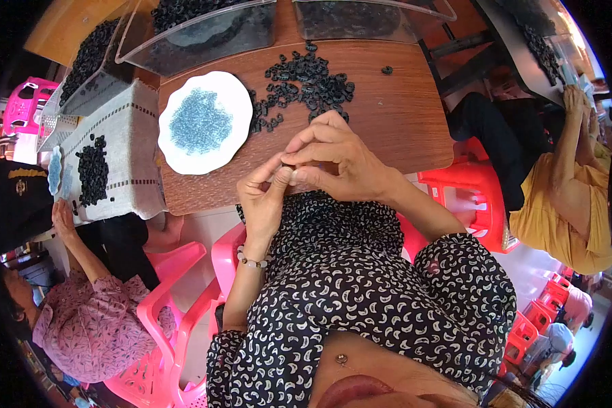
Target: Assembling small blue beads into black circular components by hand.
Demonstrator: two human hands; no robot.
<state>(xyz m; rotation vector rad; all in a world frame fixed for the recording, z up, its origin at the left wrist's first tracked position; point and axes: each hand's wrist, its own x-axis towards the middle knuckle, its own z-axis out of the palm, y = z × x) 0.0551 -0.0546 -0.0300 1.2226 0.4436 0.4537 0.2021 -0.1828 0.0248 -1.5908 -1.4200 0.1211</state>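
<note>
Where the brown wooden table point(404, 129) spreads out before the person, two clear plastic bins stand along its far edge, the left one point(207, 51) holding more black pieces. Next in size comes a white, wavy-rimmed plate point(243, 112) on the table's left side, and beside it a loose heap of small black pieces point(314, 78), some reaching its rim.

Nearer the person's body, the right hand point(336, 160) brings its thumb and index tips together, the other fingers curled; the left hand point(262, 197) meets it with thumb and index pressed close. Both pairs of tips are clamped on a small dark piece point(288, 165), held just off the table's near edge and mostly hidden, so its exact shape cannot be told.

Judging by a loose black piece point(387, 70) lying apart on the right, such parts are probably very light and fairly stiff, perhaps smooth enough to slip if pinched askew. Opposite outer edges seem the surest hold, with light pressure. Smallest are the translucent bluish bits point(200, 122) on the plate: likely hard, slippery and quick to scatter, best lifted singly between the very fingertips.
</note>
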